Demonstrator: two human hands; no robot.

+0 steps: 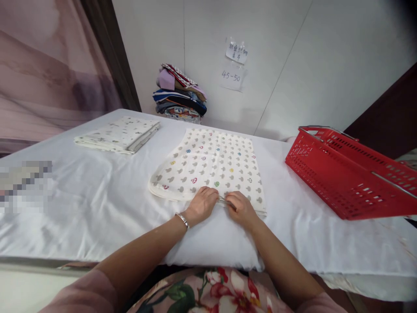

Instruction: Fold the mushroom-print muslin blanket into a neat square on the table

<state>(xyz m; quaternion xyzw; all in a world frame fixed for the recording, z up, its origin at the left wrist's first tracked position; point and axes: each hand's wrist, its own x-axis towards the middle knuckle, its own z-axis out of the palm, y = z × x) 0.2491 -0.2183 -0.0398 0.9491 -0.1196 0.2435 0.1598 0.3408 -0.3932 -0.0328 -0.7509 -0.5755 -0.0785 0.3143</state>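
At frame centre, one mushroom-print cloth (216, 161) is pinched along its near edge by the fingers of the left hand (202, 205) and right hand (241, 210). One folded cloth (119, 134) is seen at left, one red basket (332, 178) at right.

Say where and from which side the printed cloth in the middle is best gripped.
Probably by its near edge, from the person's side: the printed cloth lies flat in layers, that edge faces the person, and left hand and right hand pinch close together there.
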